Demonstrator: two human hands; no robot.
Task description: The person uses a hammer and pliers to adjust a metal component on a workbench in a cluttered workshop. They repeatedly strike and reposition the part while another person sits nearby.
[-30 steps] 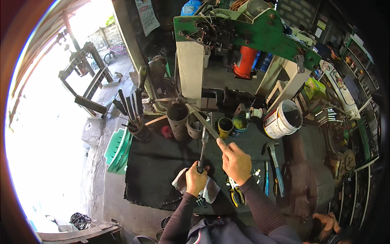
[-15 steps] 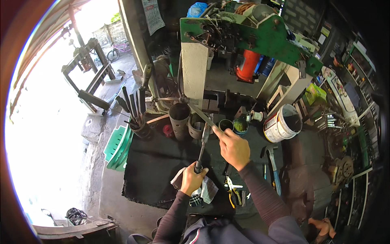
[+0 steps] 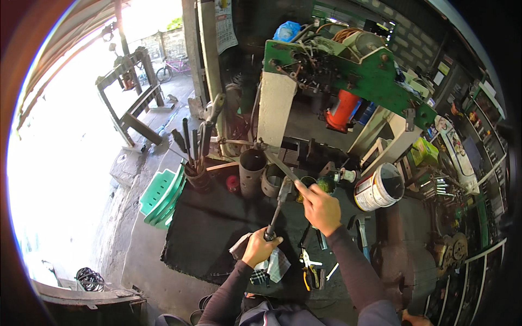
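My left hand (image 3: 260,249) is closed round the dark handle of a rod-like metal tool (image 3: 278,209), which points up and away and widens into a flat-looking head. My right hand (image 3: 322,211) grips a long flat file (image 3: 281,165), with the index finger laid along it. The file slants up to the left and crosses the tool's head, seemingly touching it. Under and beside my left hand lies a checked cloth (image 3: 280,266). Yellow-handled pliers (image 3: 309,266) lie to the right of the cloth. A hammer (image 3: 362,236) rests farther right, partly behind my right forearm.
Upright metal cylinders (image 3: 253,173) stand beyond the hands. Left of them are a red round object (image 3: 232,183) and a can of long-handled tools (image 3: 198,176). Green plastic pieces (image 3: 162,198) sit at the left edge. A white bucket (image 3: 375,190) and a green press frame (image 3: 348,65) stand right and behind.
The whole view has shifted, so the bench and its things sit lower in the picture. Both hands keep their grips, and the file still lies across the tool's head.
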